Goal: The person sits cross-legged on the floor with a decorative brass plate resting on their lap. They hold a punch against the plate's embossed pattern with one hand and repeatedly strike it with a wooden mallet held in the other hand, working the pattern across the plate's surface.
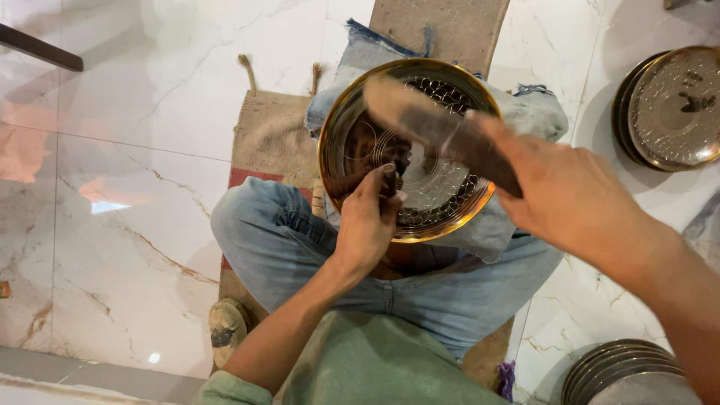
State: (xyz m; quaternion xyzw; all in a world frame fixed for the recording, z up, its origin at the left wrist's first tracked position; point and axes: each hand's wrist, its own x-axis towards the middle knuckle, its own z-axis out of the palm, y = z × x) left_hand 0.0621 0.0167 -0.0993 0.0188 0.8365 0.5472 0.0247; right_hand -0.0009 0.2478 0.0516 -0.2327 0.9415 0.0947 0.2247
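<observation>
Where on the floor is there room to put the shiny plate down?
The marble floor left of the burlap mat and the left knee is bare. A smaller free strip lies on the right, between the upper plate stack and the lower stack. The lap is crowded: the engraved plate, left hand and right hand.

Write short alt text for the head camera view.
Seated cross-legged on a marble floor, a person's left hand presses a small tool onto a shiny engraved metal plate while the right hand swings a blurred mallet.
</observation>
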